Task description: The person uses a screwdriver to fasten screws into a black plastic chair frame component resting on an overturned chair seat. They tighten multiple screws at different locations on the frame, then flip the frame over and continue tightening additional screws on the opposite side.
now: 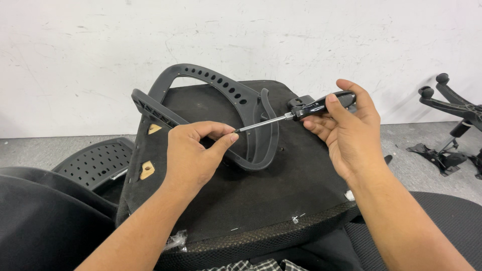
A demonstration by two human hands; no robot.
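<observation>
Forearms nearest camera. Left hand (193, 155) fingers pinched on screwdriver (296, 113) tip, steadying it at grey plastic armrest (221, 100) – right hand (346, 130) fingers clamped round black handle. Both over upturned seat base (261, 195), near its far edge. Chair star base (452, 105) on floor, well apart.
</observation>
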